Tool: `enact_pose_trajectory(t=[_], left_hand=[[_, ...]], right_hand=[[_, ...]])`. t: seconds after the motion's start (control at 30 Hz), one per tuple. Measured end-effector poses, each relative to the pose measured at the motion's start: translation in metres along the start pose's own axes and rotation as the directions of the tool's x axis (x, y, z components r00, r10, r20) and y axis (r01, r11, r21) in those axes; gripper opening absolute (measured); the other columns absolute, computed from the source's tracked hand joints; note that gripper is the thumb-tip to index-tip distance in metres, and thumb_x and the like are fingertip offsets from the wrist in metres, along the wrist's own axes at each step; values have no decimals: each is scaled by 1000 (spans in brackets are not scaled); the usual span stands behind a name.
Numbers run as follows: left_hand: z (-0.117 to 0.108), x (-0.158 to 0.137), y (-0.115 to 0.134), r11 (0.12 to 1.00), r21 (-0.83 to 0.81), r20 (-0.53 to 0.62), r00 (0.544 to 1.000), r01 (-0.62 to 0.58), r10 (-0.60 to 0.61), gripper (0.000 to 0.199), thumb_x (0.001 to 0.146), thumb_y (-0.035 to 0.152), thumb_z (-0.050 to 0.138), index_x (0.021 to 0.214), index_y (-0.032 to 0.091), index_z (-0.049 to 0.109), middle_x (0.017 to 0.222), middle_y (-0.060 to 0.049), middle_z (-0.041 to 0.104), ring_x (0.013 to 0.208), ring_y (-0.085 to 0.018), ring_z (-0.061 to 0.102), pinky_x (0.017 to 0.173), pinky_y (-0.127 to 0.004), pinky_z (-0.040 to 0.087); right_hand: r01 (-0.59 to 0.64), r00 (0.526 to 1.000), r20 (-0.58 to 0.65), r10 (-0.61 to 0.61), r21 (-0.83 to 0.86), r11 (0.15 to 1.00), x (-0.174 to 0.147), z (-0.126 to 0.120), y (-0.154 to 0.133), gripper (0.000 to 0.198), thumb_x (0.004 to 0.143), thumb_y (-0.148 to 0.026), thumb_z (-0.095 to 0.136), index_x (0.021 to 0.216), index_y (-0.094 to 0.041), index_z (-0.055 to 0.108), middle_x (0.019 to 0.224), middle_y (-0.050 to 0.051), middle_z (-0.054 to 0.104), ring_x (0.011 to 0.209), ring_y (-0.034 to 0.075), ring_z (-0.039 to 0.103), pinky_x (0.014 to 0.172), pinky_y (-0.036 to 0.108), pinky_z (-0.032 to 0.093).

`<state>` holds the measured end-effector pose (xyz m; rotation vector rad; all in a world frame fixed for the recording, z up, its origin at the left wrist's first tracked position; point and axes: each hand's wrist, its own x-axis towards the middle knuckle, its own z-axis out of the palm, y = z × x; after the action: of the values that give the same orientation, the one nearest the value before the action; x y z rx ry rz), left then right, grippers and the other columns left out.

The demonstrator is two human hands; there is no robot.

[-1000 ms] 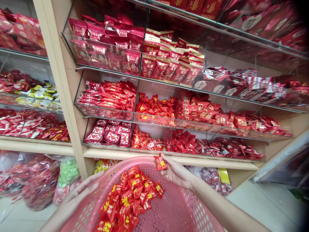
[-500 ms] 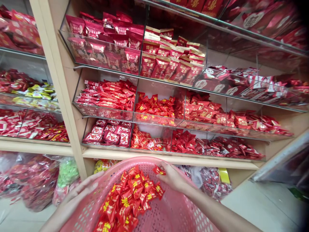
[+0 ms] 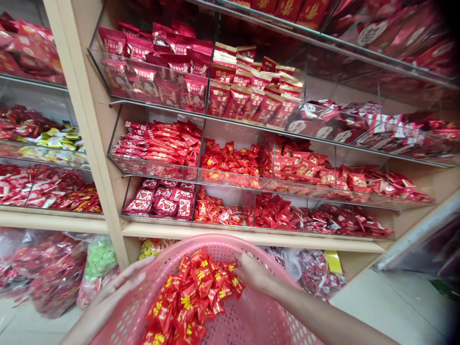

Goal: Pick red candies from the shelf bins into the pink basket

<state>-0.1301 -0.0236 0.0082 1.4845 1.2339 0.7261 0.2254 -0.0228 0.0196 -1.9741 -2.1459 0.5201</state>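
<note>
A pink perforated plastic basket [image 3: 266,314] is in front of me, tilted, with a heap of red wrapped candies [image 3: 190,292] with yellow print on its left side. My left hand [image 3: 120,287] lies along the basket's left rim, its fingers stretched out. Inside the basket, near the far right rim, is my right hand [image 3: 253,273]. Its fingertips are beside the upper right edge of the candy heap, slightly apart. I see no candy clearly held in them, though the fingertips are partly blurred.
Wooden shelving [image 3: 215,233] with clear-fronted bins of red packets stands ahead. Similar candies fill a middle bin [image 3: 230,160]. Plastic bags of sweets [image 3: 53,278] sit on the floor at left, and a bag with a yellow label [image 3: 318,270] lies under the shelf.
My right hand has lowered slightly toward the heap, and the candy that was at its fingertips no longer shows there. My left hand and the basket have barely moved.
</note>
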Motion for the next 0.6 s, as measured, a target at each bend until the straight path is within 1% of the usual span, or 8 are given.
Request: enact_pose_trajectory(t=[0.07,0.17,0.23,0.3,0.37,0.43,0.53,0.6], left_hand=[[1,-1,4,1000,-11,2,1000,19,-19,55,84,59,32,132,31,33,139,12,31,130,-8,23,109,-14,5],[4,-3,13,1000,-22,6,1000,10,-10,63,83,59,37,135,25,30,140,7,31,130,-11,24,110,-17,12],[4,-2,15,1000,7,-10,1000,-2,2,64,82,59,38,135,24,32,139,5,33,131,-13,24,110,-19,12],[3,-1,12,999,53,-29,1000,-3,5,64,82,61,36,134,24,35,138,5,34,131,-14,23,110,-20,9],[1,0,9,997,79,-36,999,-7,10,63,82,61,34,132,24,37,138,5,35,131,-13,23,110,-19,8],[1,0,8,998,58,-32,999,-23,25,60,83,60,34,131,25,39,138,5,35,131,-13,23,110,-20,8],[1,-2,11,998,-23,-15,999,-52,51,57,83,58,36,129,26,41,138,4,36,130,-16,27,111,-26,14],[2,-3,13,998,-29,-13,998,-54,54,55,83,58,37,128,28,42,137,6,37,130,-16,27,110,-28,17]], right_hand=[[-33,999,15,33,60,998,-1,0,-2,14,69,-9,48,82,-13,54,78,5,55,66,16,54,51,23,32],[-121,992,61,108,284,951,-1,-1,-7,16,70,-6,44,81,-16,50,62,-3,50,47,10,50,44,20,33],[-180,984,80,162,393,902,-1,-3,-11,18,69,-3,42,79,-18,47,53,-7,45,42,9,49,43,19,34],[-221,975,87,203,440,871,0,-5,-15,20,68,-2,42,78,-19,45,47,-9,43,41,10,50,43,19,36],[-237,971,92,219,452,860,0,-6,-18,21,67,-2,42,77,-19,44,45,-9,42,41,11,51,42,19,36],[-224,975,88,206,433,873,2,-3,-15,20,67,-2,41,77,-19,45,43,-9,40,41,12,52,41,19,36],[-158,987,52,150,355,922,4,0,-6,19,66,-4,42,76,-19,47,43,-7,42,45,13,54,44,21,36],[-82,995,-34,95,273,959,6,-5,-2,16,64,-4,44,70,-18,47,49,-4,48,55,14,56,50,22,37]])
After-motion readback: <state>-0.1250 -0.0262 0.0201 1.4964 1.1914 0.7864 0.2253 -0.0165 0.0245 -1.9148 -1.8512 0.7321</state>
